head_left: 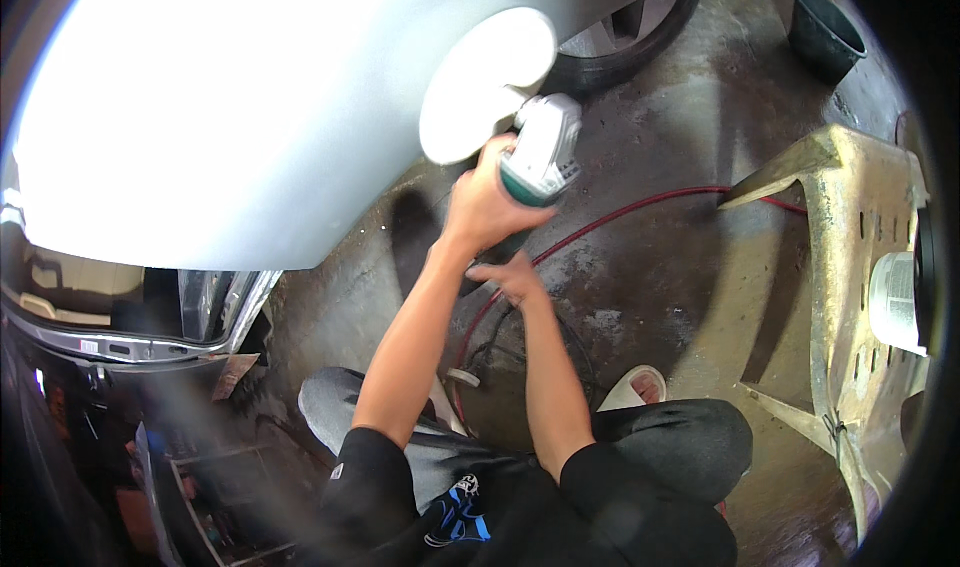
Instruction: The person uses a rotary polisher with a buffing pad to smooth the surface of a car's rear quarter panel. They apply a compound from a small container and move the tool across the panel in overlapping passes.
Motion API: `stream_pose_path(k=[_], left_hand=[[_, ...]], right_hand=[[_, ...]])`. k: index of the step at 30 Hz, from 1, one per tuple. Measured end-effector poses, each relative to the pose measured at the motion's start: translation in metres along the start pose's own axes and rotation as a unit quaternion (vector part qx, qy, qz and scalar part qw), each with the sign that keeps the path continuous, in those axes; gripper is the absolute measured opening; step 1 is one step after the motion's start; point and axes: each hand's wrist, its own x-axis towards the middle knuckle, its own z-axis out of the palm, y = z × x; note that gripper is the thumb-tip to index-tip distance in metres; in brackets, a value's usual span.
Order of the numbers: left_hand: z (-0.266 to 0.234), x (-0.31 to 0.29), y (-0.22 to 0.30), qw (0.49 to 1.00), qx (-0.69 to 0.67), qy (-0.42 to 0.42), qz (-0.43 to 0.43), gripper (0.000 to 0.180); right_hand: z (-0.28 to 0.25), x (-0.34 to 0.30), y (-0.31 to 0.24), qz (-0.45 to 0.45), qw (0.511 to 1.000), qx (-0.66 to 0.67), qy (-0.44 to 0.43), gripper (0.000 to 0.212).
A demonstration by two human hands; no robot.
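Black shirt (530, 517), left fingers (494, 151) and right fingers (486, 271) gripping polisher (548, 142), beside pale car panel (250, 117)

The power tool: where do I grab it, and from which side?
Probably with two hands on the power tool's body, from the near side. The body reaches back toward the person, with room for the left hand behind the silver head and the right hand further back. The broad white disc lies at the far end.

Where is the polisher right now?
In the head view, the polisher is above and right of center, in the left hand and right hand, beside the car body panel.
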Motion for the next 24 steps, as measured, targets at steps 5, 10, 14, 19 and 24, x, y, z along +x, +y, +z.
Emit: stream_pose_path(k=[5,10,14,19,24], left_hand=[[-0.055,-0.094,-0.071,0.995,0.055,0.041,-0.073,0.092],[-0.076,-0.151,-0.099,0.986,0.071,0.052,-0.144,0.098],[-0.073,-0.154,-0.095,0.984,0.043,0.079,-0.15,0.098],[-0.026,-0.08,-0.053,0.993,0.083,0.058,-0.066,0.093],[0.026,0.034,0.038,0.997,0.075,-0.003,-0.037,0.095]], right_hand=[[0.083,-0.04,0.086,0.026,0.998,-0.038,-0.032,0.078],[0.115,-0.065,0.158,0.032,0.998,-0.028,-0.054,0.057],[0.11,-0.065,0.142,0.14,0.986,-0.003,-0.093,0.08],[0.068,-0.042,0.083,0.028,0.999,-0.041,-0.01,0.074],[0.005,-0.003,-0.027,-0.032,0.996,0.048,0.061,0.049]])
